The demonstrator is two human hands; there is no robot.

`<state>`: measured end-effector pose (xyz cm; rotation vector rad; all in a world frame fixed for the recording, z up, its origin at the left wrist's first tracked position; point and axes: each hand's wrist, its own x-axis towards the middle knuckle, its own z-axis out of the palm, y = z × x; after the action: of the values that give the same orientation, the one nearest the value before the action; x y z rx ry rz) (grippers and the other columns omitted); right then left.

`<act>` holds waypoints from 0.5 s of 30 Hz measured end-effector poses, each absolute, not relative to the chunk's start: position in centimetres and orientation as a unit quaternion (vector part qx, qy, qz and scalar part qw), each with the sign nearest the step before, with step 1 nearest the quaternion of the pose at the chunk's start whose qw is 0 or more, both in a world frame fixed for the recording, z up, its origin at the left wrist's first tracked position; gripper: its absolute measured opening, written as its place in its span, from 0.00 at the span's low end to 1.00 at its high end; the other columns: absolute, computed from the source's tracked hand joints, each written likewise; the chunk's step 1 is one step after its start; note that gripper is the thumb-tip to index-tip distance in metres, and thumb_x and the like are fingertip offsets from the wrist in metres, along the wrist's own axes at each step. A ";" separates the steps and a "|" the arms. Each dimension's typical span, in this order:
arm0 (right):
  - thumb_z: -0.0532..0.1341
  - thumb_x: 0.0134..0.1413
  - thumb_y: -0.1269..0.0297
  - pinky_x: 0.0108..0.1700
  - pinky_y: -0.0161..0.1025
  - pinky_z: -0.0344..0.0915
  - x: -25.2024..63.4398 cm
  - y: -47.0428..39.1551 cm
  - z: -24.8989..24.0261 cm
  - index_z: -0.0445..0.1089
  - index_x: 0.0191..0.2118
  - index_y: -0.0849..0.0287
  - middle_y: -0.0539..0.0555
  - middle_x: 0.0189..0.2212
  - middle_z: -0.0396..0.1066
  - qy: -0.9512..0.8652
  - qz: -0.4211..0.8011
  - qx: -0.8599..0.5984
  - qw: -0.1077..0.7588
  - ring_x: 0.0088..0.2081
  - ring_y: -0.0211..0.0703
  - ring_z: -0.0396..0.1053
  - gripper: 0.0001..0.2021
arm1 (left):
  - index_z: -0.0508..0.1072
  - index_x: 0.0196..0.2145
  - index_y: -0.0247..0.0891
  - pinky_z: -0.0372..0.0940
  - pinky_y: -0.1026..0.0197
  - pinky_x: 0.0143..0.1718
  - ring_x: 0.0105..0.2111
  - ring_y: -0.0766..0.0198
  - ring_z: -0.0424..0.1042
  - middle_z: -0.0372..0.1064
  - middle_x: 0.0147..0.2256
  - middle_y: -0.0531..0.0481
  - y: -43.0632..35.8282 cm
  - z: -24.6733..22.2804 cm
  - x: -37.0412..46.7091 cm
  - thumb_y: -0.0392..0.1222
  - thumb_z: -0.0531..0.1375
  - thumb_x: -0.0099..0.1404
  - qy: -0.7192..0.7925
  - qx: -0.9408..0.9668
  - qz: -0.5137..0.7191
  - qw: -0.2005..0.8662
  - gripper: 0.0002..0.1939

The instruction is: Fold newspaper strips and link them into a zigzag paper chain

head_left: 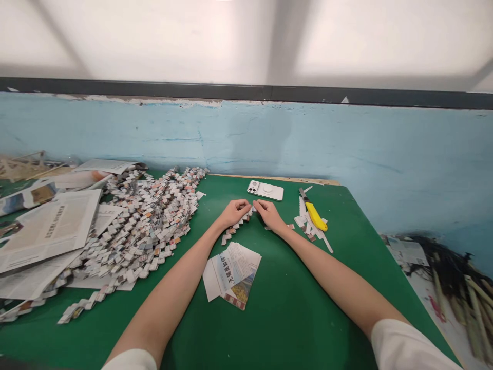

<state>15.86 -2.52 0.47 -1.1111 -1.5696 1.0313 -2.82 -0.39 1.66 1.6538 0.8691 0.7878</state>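
- Pale-blue wall (154, 128) behind, green tabletop (308, 318) below.
- Now gripping a folded-paper chain (242, 221) mid-table, left hand (234, 212) around it, right hand (269, 214) pinching its far end, just short of a white phone (275, 192).
- Nearer: overlapping cut papers (227, 277).
- Leftward: heaped paper links (154, 218).
- Rightward: yellow-handled knife (316, 216) atop strips (308, 227).

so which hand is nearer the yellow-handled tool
Right. The right hand lies to the left of the yellow-handled tool, apart from it; the left hand is farther left, beyond the right hand.
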 end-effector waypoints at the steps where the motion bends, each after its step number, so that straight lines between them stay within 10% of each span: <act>1: 0.57 0.63 0.45 0.30 0.37 0.48 15.9 -2.5 0.5 0.53 0.23 0.56 0.45 0.21 0.48 -0.639 0.423 -0.449 0.460 0.25 0.37 0.48 0.24 | 0.71 0.32 0.36 0.59 0.66 0.26 0.23 0.67 0.68 0.71 0.24 0.51 -0.4 1.7 -2.8 0.58 0.59 0.68 0.363 0.693 0.328 0.529 0.20; 15: 0.54 0.64 0.42 0.29 0.37 0.49 15.9 -2.4 0.2 0.58 0.24 0.56 0.47 0.21 0.55 -0.621 0.433 -0.446 0.477 0.25 0.39 0.51 0.25 | 0.73 0.31 0.36 0.59 0.66 0.26 0.22 0.67 0.69 0.72 0.23 0.51 -0.4 1.7 -2.6 0.57 0.61 0.66 0.361 0.670 0.339 0.553 0.20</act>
<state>15.87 -2.39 0.17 -1.0884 -1.5167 1.0588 -2.61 -0.35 1.73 1.5836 0.8540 0.8011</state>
